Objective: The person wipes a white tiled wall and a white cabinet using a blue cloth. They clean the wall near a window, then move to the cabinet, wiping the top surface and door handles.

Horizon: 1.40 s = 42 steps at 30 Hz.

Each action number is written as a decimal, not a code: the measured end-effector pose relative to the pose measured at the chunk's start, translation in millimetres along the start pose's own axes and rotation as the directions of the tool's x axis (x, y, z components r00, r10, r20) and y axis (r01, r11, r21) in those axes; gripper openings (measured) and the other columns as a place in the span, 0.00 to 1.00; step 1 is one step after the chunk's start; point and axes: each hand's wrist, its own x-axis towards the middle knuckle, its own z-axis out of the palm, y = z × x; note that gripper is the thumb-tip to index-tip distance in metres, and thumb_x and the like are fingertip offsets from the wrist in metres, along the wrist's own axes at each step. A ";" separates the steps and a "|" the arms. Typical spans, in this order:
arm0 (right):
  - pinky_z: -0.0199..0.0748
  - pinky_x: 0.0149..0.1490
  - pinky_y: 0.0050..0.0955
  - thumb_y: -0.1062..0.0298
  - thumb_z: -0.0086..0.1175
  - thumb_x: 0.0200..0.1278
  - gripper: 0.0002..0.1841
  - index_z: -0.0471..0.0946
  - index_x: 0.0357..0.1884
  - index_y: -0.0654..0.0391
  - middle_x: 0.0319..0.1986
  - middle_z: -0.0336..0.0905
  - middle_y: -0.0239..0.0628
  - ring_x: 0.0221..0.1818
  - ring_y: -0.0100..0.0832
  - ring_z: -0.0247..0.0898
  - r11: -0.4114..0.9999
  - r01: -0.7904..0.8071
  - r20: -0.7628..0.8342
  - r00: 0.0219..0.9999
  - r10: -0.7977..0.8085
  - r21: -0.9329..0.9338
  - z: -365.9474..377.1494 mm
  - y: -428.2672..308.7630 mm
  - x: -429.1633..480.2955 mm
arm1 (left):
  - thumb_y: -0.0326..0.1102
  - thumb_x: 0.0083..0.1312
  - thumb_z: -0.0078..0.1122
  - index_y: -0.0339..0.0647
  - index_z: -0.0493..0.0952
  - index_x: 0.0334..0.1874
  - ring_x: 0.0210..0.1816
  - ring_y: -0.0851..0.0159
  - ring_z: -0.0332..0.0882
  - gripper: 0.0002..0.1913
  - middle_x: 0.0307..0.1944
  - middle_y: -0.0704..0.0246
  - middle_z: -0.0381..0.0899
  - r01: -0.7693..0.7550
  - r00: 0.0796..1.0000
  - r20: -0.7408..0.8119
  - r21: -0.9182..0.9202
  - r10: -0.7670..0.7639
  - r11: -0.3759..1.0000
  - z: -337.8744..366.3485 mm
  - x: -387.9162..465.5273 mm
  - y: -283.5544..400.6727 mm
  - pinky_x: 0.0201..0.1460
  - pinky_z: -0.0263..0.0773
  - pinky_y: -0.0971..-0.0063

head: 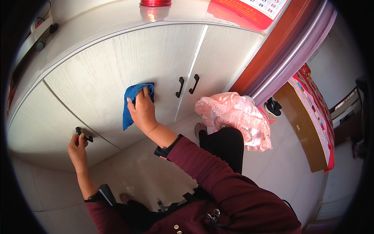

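Note:
A blue cloth [127, 113] is pressed against a pale wood-grain cabinet door [102, 76] by my right hand [142, 111], its lower corner hanging free. Lower and to the left, my left hand [78, 149] grips a black cabinet handle [84, 135] on the neighbouring door, with thumb and fingers around its bar. To the right of the cloth, two more black handles [180, 87] sit on either side of a door gap. All the doors in view look closed.
On the cabinet top [187, 13] stand a red container [155, 3] and a calendar [263, 11]. A pink lace-trimmed fabric cover [233, 117] stands on the floor by my knee, beside an orange-brown door frame [280, 41]. Black slippers [273, 106] and a bed [309, 125] are further right.

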 end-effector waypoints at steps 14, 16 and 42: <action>0.75 0.45 0.47 0.75 0.61 0.61 0.14 0.70 0.46 0.63 0.45 0.69 0.52 0.43 0.58 0.72 1.000 0.029 -0.037 0.999 -0.029 0.011 7.1 4.5 -0.4 | 0.37 0.77 0.58 0.32 0.75 0.36 0.28 0.79 0.68 0.14 0.25 0.74 0.74 -0.031 0.998 0.047 -0.041 0.033 0.999 -0.7 2.4 -15.7 0.34 0.70 0.81; 0.75 0.46 0.47 0.75 0.61 0.61 0.14 0.70 0.46 0.63 0.45 0.69 0.52 0.43 0.57 0.71 1.000 0.023 -0.027 0.999 -0.022 0.016 6.7 4.8 -0.5 | 0.37 0.77 0.58 0.32 0.75 0.36 0.29 0.80 0.68 0.14 0.26 0.75 0.74 -0.038 0.999 0.034 -0.020 0.038 0.999 -0.7 1.8 -16.7 0.34 0.70 0.82; 0.65 0.57 0.44 0.70 0.55 0.69 0.14 0.64 0.45 0.67 0.43 0.64 0.50 0.44 0.51 0.65 1.000 0.006 -0.546 0.837 -0.002 0.005 -88.5 41.8 138.7 | 0.34 0.73 0.64 0.27 0.81 0.43 0.27 0.76 0.77 0.12 0.25 0.69 0.80 -0.027 0.998 -0.054 -0.027 0.026 0.999 5.2 2.2 -10.5 0.32 0.73 0.80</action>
